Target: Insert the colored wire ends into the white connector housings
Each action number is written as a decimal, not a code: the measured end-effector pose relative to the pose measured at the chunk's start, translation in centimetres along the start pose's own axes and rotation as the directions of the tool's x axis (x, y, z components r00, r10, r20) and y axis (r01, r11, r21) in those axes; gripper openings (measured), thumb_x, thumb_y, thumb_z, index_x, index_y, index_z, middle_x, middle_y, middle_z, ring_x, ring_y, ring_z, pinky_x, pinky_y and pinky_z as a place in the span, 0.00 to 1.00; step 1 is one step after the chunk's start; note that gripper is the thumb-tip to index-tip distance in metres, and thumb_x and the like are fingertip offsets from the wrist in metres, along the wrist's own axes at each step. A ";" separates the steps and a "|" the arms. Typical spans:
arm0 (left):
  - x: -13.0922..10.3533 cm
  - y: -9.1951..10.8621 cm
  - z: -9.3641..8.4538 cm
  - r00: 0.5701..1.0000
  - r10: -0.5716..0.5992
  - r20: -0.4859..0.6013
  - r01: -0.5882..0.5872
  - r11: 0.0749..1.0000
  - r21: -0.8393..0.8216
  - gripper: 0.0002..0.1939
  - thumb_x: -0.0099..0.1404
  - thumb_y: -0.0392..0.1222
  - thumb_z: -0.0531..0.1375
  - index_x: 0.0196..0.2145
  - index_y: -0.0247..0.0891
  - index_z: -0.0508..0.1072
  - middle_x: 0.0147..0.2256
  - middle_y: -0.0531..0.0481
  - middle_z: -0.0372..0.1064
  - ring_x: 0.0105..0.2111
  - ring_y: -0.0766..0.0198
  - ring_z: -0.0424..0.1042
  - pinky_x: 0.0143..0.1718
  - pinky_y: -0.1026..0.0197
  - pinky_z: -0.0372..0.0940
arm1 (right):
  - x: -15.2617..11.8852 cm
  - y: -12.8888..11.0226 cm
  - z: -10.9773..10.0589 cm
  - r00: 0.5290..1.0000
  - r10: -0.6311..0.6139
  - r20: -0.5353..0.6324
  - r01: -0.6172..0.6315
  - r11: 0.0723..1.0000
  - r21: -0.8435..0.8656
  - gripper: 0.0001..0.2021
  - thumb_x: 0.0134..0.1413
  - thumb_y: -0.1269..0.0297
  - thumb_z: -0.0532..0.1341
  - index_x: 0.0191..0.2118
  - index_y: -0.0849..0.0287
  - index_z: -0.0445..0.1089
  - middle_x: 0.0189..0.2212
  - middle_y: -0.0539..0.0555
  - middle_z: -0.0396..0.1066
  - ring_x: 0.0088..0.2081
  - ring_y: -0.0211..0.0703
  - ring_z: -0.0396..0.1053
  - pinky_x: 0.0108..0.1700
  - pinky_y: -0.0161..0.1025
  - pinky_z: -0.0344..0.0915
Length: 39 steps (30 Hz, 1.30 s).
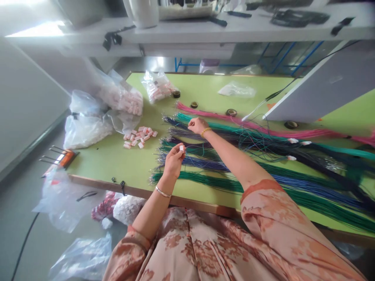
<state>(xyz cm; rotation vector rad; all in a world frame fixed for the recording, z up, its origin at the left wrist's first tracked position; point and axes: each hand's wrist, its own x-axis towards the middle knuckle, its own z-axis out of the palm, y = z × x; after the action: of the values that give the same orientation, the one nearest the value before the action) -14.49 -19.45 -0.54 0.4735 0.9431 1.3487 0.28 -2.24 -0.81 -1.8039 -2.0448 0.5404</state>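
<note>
My left hand [174,160] is closed, pinching a small white connector housing [182,148] between thumb and fingers. A thin wire [191,157] trails from near this hand over the bundles. My right hand [198,126] has its fingertips pinched together above the ends of the teal wire bundle [184,116] and the dark wire bundle [172,121]; what they hold, if anything, is too small to make out. Beneath and beside the hands lie a blue wire bundle [202,164] and a green wire bundle [202,178], their metal-tipped ends pointing left. A pink wire bundle [211,113] runs behind them.
Loose pink-white connector housings [140,136] are piled left of my hands. Bags of housings [159,86] stand farther back, near tape rolls [194,104]. An orange base with metal prongs [66,158] sits at the left corner. A grey panel [319,86] and raised shelf [187,35] border the table.
</note>
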 end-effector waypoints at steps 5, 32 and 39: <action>-0.1 -0.1 -0.4 1.000 -0.008 0.005 0.008 1.000 0.010 0.16 0.50 0.33 0.67 0.39 0.36 0.77 0.35 0.50 0.73 0.31 0.71 0.67 0.35 0.65 0.60 | 0.3 -0.1 0.3 1.000 -0.015 0.028 0.017 0.997 -0.079 0.07 0.51 0.68 0.61 0.35 0.59 0.77 0.37 0.56 0.78 0.38 0.42 0.71 0.40 0.34 0.63; -0.3 -0.2 -0.6 0.999 -0.031 0.021 0.031 0.999 -0.012 0.17 0.51 0.33 0.65 0.41 0.38 0.76 0.37 0.50 0.72 0.31 0.71 0.66 0.34 0.65 0.60 | 0.9 -4.7 -5.0 0.876 -0.362 0.318 0.161 0.843 0.514 0.02 0.46 0.71 0.62 0.28 0.61 0.68 0.18 0.46 0.64 0.20 0.31 0.59 0.24 0.31 0.58; -0.2 -0.1 -0.6 1.000 -0.001 -0.009 0.000 0.998 -0.062 0.19 0.49 0.32 0.65 0.42 0.39 0.75 0.35 0.50 0.72 0.33 0.70 0.68 0.34 0.66 0.60 | -3.6 -8.8 -4.5 0.837 -0.532 0.126 0.376 0.727 0.574 0.04 0.46 0.67 0.60 0.27 0.62 0.69 0.22 0.47 0.67 0.25 0.31 0.60 0.29 0.31 0.59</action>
<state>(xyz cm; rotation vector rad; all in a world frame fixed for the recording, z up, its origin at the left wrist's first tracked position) -14.93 -19.81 -0.92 0.4205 0.9059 1.3765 -4.50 -6.58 7.49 -0.8846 -2.1286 1.1252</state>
